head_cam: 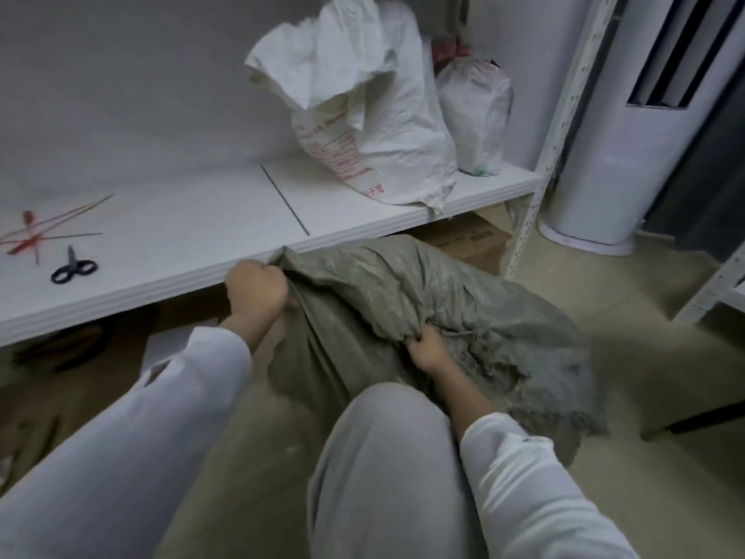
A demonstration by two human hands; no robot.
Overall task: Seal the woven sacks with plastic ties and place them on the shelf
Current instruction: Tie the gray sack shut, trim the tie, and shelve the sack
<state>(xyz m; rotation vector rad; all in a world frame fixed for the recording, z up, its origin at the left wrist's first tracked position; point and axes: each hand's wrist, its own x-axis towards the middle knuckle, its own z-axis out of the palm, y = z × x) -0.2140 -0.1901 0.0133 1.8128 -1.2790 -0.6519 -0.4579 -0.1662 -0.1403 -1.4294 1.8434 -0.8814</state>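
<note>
So closest to the camera, the person is crouched with a knee (387,457) right up against the grey-green sack (403,292), which sits on the floor (629,328) just in front of the shelf (181,219). My guess is the knee props it up.

The right hand (429,351) has its fingers dug into a fold low on the sack's side. The left hand (258,292) is bunched tight around the fabric higher up, near the shelf's front edge. Looks to me like they're gathering the mouth shut or getting ready to hoist it, hard to say which. No tie on it that I can see.

Up on the shelf, the scissors (74,270) and the red plastic ties (36,232) lie at the left, within reach. Further right stands a white sack (363,127) with its top flopped open, so probably not sealed. Behind it is a smaller white sack (475,110), cinched at the neck.
</note>
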